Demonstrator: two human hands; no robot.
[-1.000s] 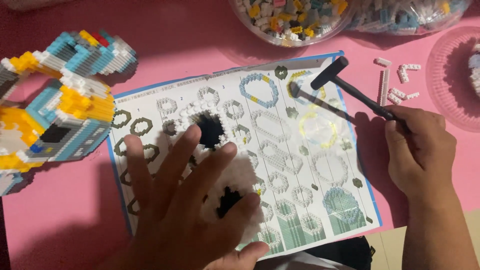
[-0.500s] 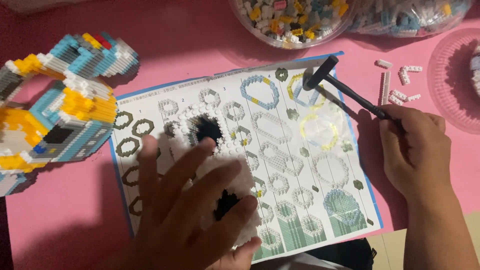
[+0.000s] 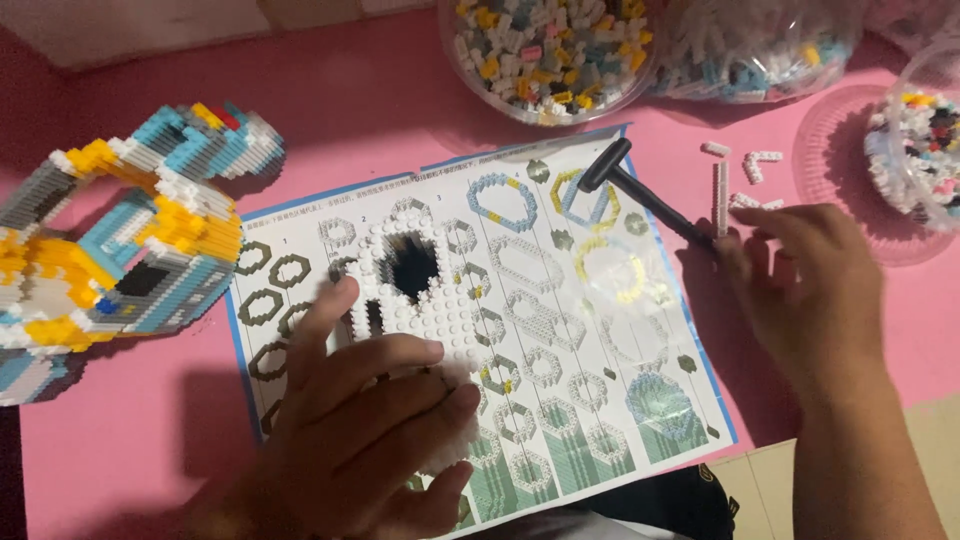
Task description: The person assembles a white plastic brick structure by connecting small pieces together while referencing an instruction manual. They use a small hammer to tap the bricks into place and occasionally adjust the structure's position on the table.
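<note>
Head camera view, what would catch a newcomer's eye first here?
The white brick panel with its dark hole, lying on the instruction sheet under the left hand. Next, the blue, yellow and white brick model at far left, and the small black hammer in the right hand.

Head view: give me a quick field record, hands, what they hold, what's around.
left hand: pressing on white brick piece, fingers spread
right hand: grips handle of small black hammer
surface: pink table
under piece: instruction sheet of printed diagrams
left of sheet: blue, yellow and white brick model
top edge: clear tubs of mixed bricks
near hammer: loose white bricks
</note>
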